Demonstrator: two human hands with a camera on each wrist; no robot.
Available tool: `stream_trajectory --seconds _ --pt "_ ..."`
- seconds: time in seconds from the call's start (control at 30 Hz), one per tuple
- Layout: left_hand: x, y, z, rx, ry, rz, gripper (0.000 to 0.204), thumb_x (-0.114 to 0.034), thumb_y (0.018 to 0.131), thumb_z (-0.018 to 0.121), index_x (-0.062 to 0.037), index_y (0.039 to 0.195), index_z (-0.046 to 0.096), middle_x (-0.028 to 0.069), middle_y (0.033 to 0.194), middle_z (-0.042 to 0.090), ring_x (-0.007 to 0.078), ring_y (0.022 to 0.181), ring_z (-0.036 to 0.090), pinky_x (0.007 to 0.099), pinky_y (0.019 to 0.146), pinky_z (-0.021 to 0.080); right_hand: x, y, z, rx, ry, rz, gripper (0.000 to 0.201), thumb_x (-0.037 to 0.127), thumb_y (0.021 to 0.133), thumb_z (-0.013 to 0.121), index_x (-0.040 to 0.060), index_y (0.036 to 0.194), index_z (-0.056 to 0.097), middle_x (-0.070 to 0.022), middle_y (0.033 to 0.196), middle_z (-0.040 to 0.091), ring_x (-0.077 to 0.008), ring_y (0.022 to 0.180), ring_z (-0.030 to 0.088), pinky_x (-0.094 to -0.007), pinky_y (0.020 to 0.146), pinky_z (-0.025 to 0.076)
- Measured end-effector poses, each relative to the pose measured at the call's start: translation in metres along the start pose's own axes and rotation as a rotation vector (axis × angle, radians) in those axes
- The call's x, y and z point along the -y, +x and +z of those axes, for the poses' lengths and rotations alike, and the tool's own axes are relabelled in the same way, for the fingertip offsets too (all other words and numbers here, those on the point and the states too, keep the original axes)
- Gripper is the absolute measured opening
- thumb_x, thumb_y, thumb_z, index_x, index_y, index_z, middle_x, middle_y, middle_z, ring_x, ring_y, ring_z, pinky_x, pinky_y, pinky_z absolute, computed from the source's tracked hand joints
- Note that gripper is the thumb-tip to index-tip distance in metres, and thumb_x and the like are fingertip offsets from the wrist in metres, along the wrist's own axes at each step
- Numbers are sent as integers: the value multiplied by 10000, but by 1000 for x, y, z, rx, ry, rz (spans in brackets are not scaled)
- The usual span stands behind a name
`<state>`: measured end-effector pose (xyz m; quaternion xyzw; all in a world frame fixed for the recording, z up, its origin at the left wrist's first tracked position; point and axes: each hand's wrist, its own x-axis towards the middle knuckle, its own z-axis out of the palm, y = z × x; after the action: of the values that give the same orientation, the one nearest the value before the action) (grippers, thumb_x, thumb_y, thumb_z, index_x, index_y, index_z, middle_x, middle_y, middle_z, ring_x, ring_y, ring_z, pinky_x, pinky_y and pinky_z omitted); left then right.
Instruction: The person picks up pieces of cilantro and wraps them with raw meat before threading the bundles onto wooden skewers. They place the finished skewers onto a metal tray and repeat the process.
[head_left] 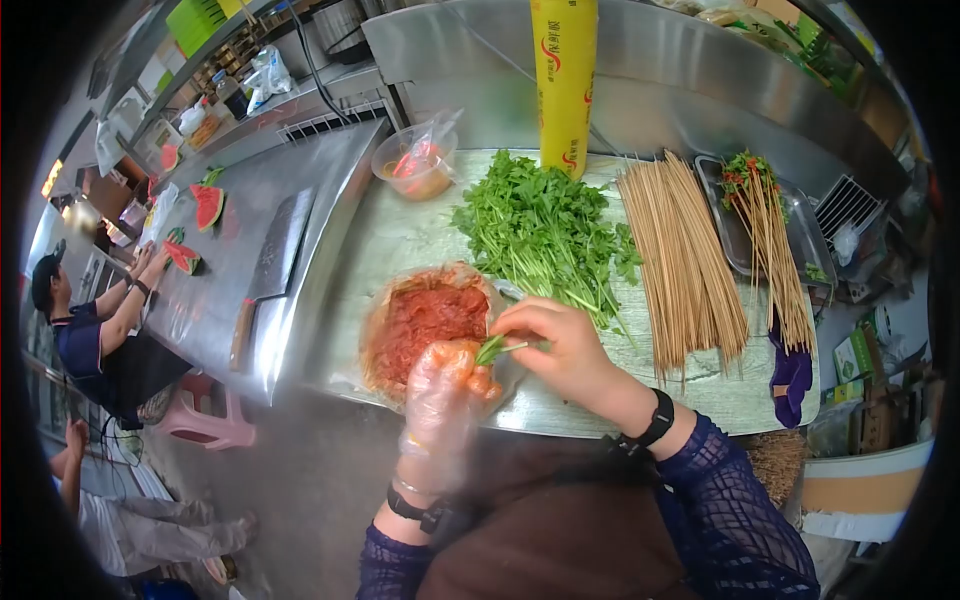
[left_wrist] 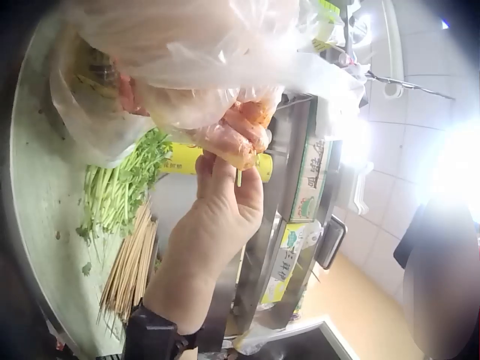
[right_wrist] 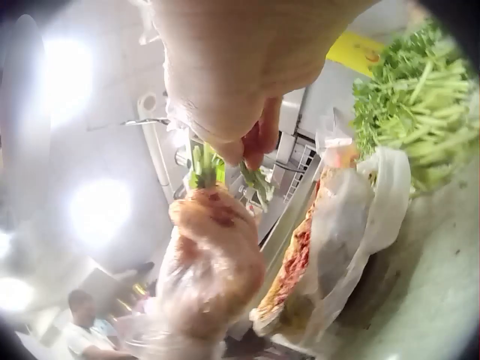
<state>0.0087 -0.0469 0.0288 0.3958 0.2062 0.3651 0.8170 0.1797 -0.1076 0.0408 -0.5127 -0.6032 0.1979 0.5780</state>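
My left hand [head_left: 462, 372], in a clear plastic glove, grips a piece of red marinated meat [left_wrist: 241, 135] wrapped round a small bunch of green coriander stems [head_left: 503, 348]. My bare right hand [head_left: 515, 335] pinches those stems from the right, fingertips against the gloved fingers. Both hands hover over the near edge of a plastic-lined bowl of marinated meat [head_left: 428, 318]. In the right wrist view the stems [right_wrist: 204, 166] stick up between the right hand [right_wrist: 238, 146] and the gloved left hand [right_wrist: 214, 255].
A pile of coriander [head_left: 545, 230] lies behind the bowl, with bamboo skewers [head_left: 680, 260] to its right and a metal tray [head_left: 735, 235] of loaded skewers beyond. A yellow cling-film roll [head_left: 565, 80], a plastic tub [head_left: 415, 160] and a cleaver [head_left: 275, 250] are nearby. People sit at left.
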Motion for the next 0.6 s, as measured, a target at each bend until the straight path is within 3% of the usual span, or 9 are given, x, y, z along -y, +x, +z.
stream_trajectory --seconds 0.07,0.2,0.33,0.47,0.5,0.53,0.6 --pt "-3 -2 5 -63 129 53 107 -86 872 597 -34 956 557 60 869 599 121 739 561 278 652 482 6 -8 7 -10 577 383 218 -15 796 647 -8 1011 611 -68 993 616 -149 865 619 -260 742 516" --pt "-9 -8 16 -97 590 284 89 -33 847 617 4 920 585 77 877 627 134 746 590 280 691 501 15 -10 0 42 717 541 159 8 830 634 -21 985 613 -54 953 627 -121 869 618 -243 758 515" --pt "-16 -15 7 151 996 522 147 -24 831 636 15 970 606 65 911 637 133 802 596 272 718 497 10 -21 -6 49 630 672 140 -1 813 647 -17 948 615 -64 902 642 -124 811 635 -229 728 514" --pt "-28 -29 -19 -75 695 337 211 -25 847 615 19 1054 610 69 948 628 131 786 603 264 685 507 6 -41 -16 85 505 713 99 -11 807 647 -18 901 615 -67 866 648 -123 761 642 -225 697 517" --pt "-36 -29 -31 -122 730 316 242 -25 854 605 28 1090 598 76 958 621 123 760 601 257 671 511 2 -47 -18 95 516 715 90 -1 807 647 -20 890 619 -60 841 659 -112 775 642 -221 704 511" --pt "-40 -28 -43 -211 645 279 209 -33 853 613 35 1051 615 76 971 619 123 757 600 253 676 511 -4 -54 -19 81 513 715 92 -5 803 650 -20 888 618 -62 845 656 -114 778 642 -225 709 512" --pt "-56 -20 -55 -271 764 309 182 -39 828 641 36 994 642 83 959 640 134 762 605 263 691 504 -17 -67 -19 51 503 713 96 -13 795 656 -21 882 617 -65 852 649 -120 785 640 -232 720 512"
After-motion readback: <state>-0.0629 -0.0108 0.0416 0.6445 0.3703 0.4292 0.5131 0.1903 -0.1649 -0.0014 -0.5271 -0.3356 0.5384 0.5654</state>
